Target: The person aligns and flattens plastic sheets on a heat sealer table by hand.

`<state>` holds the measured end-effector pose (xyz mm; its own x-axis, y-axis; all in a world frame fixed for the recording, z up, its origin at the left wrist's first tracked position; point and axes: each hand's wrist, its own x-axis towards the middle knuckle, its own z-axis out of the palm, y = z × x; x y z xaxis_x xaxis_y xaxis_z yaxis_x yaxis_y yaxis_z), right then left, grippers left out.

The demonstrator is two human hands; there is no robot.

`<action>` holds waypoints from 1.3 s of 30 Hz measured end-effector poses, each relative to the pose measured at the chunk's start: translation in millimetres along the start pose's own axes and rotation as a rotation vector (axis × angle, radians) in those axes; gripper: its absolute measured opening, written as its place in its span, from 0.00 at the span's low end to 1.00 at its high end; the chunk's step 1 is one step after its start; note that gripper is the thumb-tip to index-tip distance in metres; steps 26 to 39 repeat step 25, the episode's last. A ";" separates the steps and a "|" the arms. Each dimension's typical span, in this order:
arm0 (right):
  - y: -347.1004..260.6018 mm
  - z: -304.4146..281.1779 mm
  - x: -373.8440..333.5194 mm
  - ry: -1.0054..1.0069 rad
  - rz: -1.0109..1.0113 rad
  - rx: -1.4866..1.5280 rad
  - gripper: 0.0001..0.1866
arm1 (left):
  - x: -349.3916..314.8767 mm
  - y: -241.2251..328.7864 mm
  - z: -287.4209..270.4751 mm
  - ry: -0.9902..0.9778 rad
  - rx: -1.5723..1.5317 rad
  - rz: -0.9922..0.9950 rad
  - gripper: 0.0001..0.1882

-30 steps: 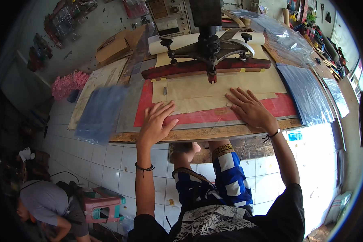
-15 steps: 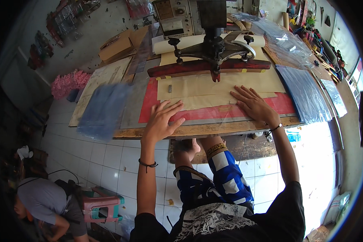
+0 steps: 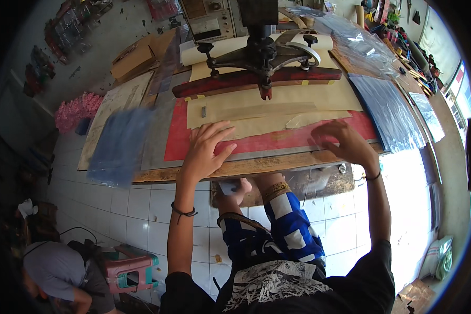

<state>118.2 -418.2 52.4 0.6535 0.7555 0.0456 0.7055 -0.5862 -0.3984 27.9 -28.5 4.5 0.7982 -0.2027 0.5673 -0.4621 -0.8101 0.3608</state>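
Note:
My left hand (image 3: 204,149), fingers stretched out and apart, rests over the left part of a red sheet (image 3: 177,138) and the edge of a tan sheet (image 3: 251,109) on top of it. Near the right front edge of the table, my right hand (image 3: 348,142) has bent fingers smeared by motion. Whether it holds anything cannot be made out. Above the sheets is the press's long dark red bar (image 3: 256,83), hung from a black metal bracket (image 3: 264,60). A small grey metal piece (image 3: 204,112) lies on the tan sheet.
Blue plastic sheets lie in a left stack (image 3: 118,149) and a right stack (image 3: 387,112). A cardboard box (image 3: 136,55) and clear plastic (image 3: 345,36) are farther back. The table's wooden edge (image 3: 246,168) runs before me. A person (image 3: 60,269) bends beside a pink-and-green stool (image 3: 131,272) at lower left.
My right hand has lifted from the tan sheet and drawn back toward the table's front right, its fingers bending. My left hand stays over the left of the sheets. The whole view has shifted slightly.

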 end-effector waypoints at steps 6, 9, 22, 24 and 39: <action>74.8 9.4 58.8 0.383 0.014 -0.024 0.20 | 33.4 25.0 16.1 -0.232 0.105 -0.006 0.13; 76.8 18.5 71.0 0.438 -0.024 -0.240 0.23 | 44.8 31.8 19.3 -0.316 0.146 -0.077 0.13; 72.7 0.4 60.8 0.256 -0.129 0.110 0.21 | 117.5 84.0 81.7 -0.343 -0.009 0.220 0.31; 71.5 -3.5 58.9 0.187 -0.002 0.204 0.23 | 131.9 88.2 89.3 -0.456 0.116 0.167 0.32; 68.7 -7.1 56.8 0.154 0.056 0.213 0.26 | 138.5 89.6 91.4 -0.459 0.125 0.180 0.32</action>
